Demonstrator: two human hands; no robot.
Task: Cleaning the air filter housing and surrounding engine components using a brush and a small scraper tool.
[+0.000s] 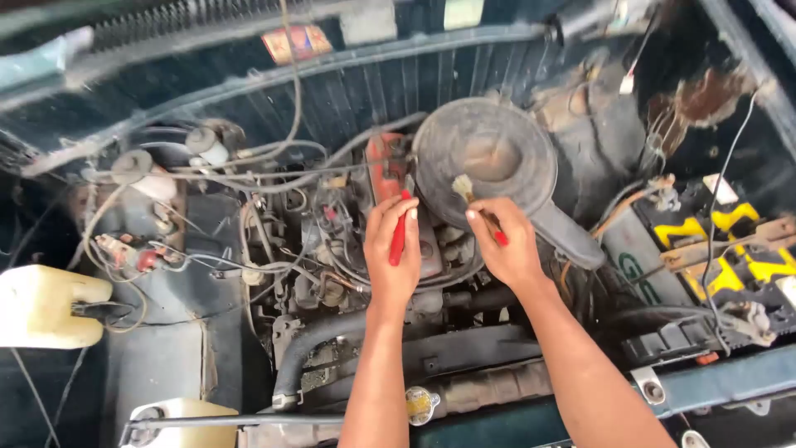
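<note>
Nearest, lower frame: two bare forearms rise from the bottom edge over the radiator cap [421,404] and a black hose [319,340]; a dark rod crosses at lower left
Left hand [392,249]: centre of frame; fingers clenched round a red-handled tool [399,236], held upright above the engine [348,249]
Right hand [507,242]: just right of centre; fingers grasping a small brush [477,206] by its red-tipped handle; pale bristles touching the lower left rim of the air cleaner
Air cleaner [489,153]: round, dusty black housing in the upper centre; its snout runs down to the right
Step in hand: judged to be dusting the housing's rim with the brush; the red tool held idle
Next move calls for: a light wrist, short strokes following the rim, keeping clear of the loose wires
Sides: battery [713,249] with yellow markings at far right; pale plastic tank [41,307] at far left; tangled wires and hoses at mid left
Farthest: dark ribbed firewall [348,91] across the top; no worktop in sight; daylight on an old, grimy engine bay
</note>
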